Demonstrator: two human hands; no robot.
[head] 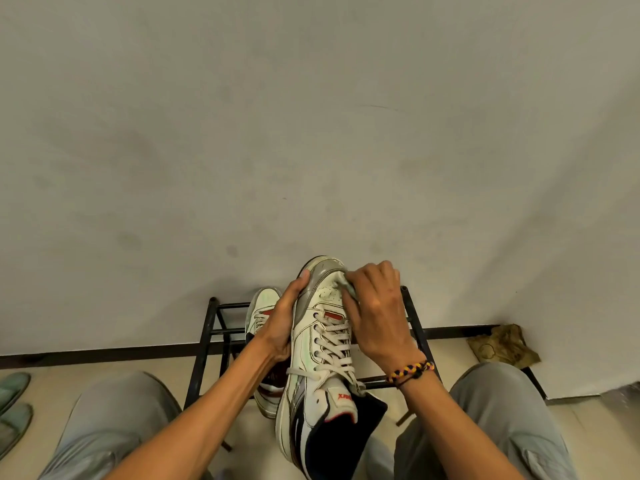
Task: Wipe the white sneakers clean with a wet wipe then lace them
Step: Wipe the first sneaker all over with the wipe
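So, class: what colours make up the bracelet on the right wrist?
Yellow, dark blue and pink braid on the bracelet, head view.

The left hand is reaching forward on a bare forearm, its fingers wrapping round the side of what it is holding and its thumb lying up along the far end. The right hand, with a braided yellow, dark and pink wristband at the wrist, is arching over with its fingers curling down and pressing at their tips.

Dim, flat greenish light, soft shadows, bowed edges
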